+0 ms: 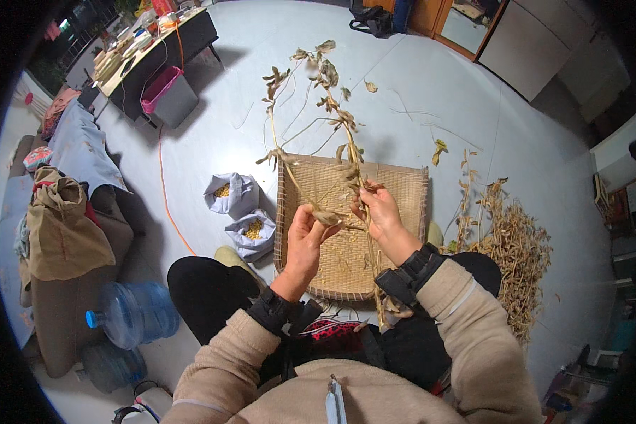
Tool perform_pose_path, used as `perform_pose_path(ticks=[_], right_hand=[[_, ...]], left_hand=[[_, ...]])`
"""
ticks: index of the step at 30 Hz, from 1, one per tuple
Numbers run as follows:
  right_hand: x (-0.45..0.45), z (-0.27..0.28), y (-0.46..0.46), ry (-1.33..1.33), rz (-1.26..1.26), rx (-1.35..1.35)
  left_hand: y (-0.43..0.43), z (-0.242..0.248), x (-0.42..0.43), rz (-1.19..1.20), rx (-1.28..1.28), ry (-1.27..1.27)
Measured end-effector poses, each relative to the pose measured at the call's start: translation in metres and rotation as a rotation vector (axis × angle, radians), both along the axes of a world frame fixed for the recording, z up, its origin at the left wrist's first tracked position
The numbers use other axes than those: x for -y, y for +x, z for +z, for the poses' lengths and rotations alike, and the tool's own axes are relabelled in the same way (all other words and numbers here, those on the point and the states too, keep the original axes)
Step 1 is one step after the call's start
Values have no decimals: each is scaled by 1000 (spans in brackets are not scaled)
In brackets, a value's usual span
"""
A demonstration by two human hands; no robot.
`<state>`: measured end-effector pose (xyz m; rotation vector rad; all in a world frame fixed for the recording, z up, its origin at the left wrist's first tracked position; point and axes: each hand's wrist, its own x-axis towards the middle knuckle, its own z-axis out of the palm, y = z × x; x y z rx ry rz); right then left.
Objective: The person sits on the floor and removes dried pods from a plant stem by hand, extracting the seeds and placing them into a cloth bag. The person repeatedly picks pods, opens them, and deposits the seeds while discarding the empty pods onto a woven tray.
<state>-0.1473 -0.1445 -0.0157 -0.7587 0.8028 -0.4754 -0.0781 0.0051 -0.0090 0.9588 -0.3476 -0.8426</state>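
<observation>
A dried bean plant with brown pods and curled leaves rises in front of me over a woven basket tray. My right hand grips its main stem. Pinched in my left hand are dry pods at a side branch of the plant. Loose yellow beans and bits of husk lie in the tray below my hands. Two pale cloth bags stand left of the tray: an upper one and a lower one, each with yellow beans inside.
More dried bean plants are heaped on the floor at my right. Large blue water bottles lie at the lower left, beside a draped sofa. An orange cable crosses the floor. A grey bin stands by a cluttered table.
</observation>
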Motion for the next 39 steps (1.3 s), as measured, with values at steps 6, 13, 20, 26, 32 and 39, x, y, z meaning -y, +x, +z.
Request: perform_pose_path(ticks=[6,13,20,26,32,39], right_hand=[[7,8,-1,-5,-68,72],[11,32,-10,-169,-39,90],[2,39,-24,-453,63,81],[2,46,-32,-489,125,63],[11,37,-28,-456,99,46],[73,14,-33,-230,-311,38]], left_hand=[[-21,6,-8,46,109,-37],[-29,29,-8,-50,163,-12],[108,35,-14,52,-254,170],[226,68,22,272,-16,234],[236,114,25,6,12,-161],[175,137,-37,231,208,-178]])
